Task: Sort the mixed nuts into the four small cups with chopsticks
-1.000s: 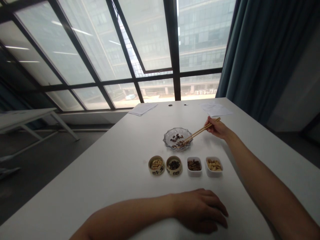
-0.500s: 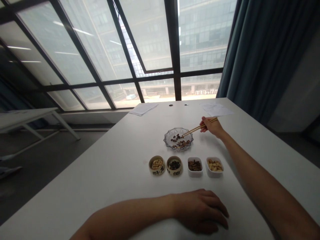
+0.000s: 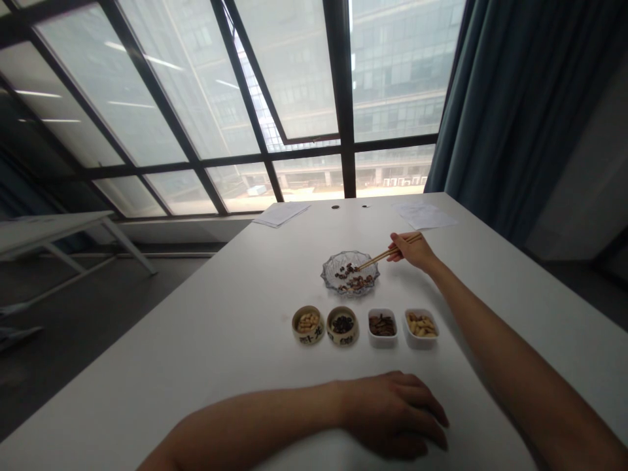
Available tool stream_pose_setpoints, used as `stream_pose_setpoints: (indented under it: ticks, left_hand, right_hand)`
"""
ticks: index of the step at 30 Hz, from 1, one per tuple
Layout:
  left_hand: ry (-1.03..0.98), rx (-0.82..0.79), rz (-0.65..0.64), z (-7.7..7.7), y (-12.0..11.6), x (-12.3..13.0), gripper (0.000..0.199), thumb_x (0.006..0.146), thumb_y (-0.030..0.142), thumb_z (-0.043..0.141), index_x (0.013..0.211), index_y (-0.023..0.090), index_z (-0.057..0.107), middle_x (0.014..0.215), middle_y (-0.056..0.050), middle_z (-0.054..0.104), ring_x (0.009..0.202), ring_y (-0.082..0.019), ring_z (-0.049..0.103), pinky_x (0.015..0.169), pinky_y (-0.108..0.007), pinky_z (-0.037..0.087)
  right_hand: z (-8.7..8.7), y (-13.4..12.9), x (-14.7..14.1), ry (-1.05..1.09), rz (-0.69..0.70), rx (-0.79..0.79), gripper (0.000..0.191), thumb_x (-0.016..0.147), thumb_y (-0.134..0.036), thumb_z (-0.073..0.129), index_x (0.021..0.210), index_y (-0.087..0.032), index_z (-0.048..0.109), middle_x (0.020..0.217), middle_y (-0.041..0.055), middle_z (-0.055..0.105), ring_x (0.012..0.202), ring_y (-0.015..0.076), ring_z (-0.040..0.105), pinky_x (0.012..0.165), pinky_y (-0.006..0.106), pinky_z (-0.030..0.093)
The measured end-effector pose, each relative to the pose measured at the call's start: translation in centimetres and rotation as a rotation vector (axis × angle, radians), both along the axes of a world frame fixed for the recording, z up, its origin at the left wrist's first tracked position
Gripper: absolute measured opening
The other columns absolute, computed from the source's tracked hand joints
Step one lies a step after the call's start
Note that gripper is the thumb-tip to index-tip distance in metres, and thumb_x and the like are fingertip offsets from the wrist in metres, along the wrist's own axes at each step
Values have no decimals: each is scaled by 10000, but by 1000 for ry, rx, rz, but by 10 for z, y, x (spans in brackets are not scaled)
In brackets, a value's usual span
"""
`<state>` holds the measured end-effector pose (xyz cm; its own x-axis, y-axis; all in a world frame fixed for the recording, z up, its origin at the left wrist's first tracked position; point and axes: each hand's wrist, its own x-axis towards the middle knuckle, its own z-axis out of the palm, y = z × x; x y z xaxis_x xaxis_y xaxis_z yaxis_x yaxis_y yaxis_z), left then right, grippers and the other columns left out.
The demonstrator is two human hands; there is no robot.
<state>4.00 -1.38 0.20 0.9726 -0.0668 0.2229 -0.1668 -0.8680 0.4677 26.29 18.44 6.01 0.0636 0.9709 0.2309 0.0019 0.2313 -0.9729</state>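
My right hand (image 3: 411,250) is closed around a pair of wooden chopsticks (image 3: 381,256). Their tips reach over the right rim of a clear glass dish (image 3: 325,275), down among small dark brown pieces (image 3: 355,283) inside it. I cannot tell whether a piece is pinched between the tips. Nearer to me stand a round bowl of peanuts (image 3: 309,322), a round bowl of small black pieces (image 3: 342,323), a white square tub of brown strips (image 3: 383,325) and another tub of pale yellow-brown pieces (image 3: 421,324). On the table in front, my left hand (image 3: 397,415) lies flat with fingers spread, holding nothing.
Papers lie at the far left (image 3: 281,213) and far right (image 3: 424,214) of the white table (image 3: 206,340). Two small dark spots show near its far edge. Behind are tall windows, a blue curtain (image 3: 510,118) on the right, and another table (image 3: 53,229) on the left.
My right hand has shifted slightly left and down towards the glass dish, with the chopstick tips deeper among the dark pieces. The left hand stays put.
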Motion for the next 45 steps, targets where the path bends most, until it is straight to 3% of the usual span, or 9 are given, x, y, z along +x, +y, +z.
stream_pose_setpoints:
  ticks: [7, 18, 21, 26, 34, 45]
  left_hand:
    - [31, -3, -8, 0, 1, 1, 377, 962, 392, 504, 1214, 177, 682, 1368, -94, 669, 1316, -222, 601, 1252, -343, 363]
    - [17, 13, -12, 2, 1, 0, 378, 962, 379, 503, 1211, 159, 685, 1359, -102, 668, 1313, -223, 598, 1244, -329, 370]
    - [-9, 15, -18, 2, 1, 0, 387, 964, 376, 499, 1209, 145, 690, 1351, -106, 669, 1302, -223, 600, 1240, -331, 375]
    - [-12, 18, -20, 1, 1, 0, 397, 968, 373, 492, 1204, 129, 698, 1341, -107, 672, 1288, -228, 599, 1244, -328, 365]
    - [15, 9, -14, 0, 2, 1, 379, 961, 374, 502, 1213, 158, 684, 1360, -99, 669, 1306, -223, 599, 1233, -338, 383]
    - [39, 3, -14, 1, 2, 2, 385, 966, 380, 496, 1216, 159, 688, 1364, -99, 667, 1314, -226, 602, 1245, -327, 368]
  right_hand:
    - [-4, 1, -1, 14, -15, 56, 598, 723, -702, 825, 594, -133, 695, 522, 137, 706, 426, 224, 720, 372, 199, 578]
    - [-4, 4, 16, 184, -68, 40, 520, 840, -607, 792, 655, -134, 681, 555, 121, 716, 442, 209, 725, 409, 204, 602]
    - [2, 1, 25, 260, -19, -24, 520, 891, -584, 757, 645, -130, 692, 537, 100, 704, 427, 163, 700, 379, 167, 554]
    - [13, -10, 42, 299, 182, -98, 517, 906, -577, 746, 617, -153, 694, 495, 44, 664, 378, 110, 613, 376, 167, 504]
    - [11, -19, 53, 138, 429, -154, 581, 653, -705, 872, 595, -147, 725, 565, 57, 700, 350, 99, 553, 343, 189, 439]
    - [5, -16, 52, 178, 341, -157, 539, 720, -659, 862, 627, -147, 718, 567, 58, 710, 353, 92, 562, 355, 177, 460]
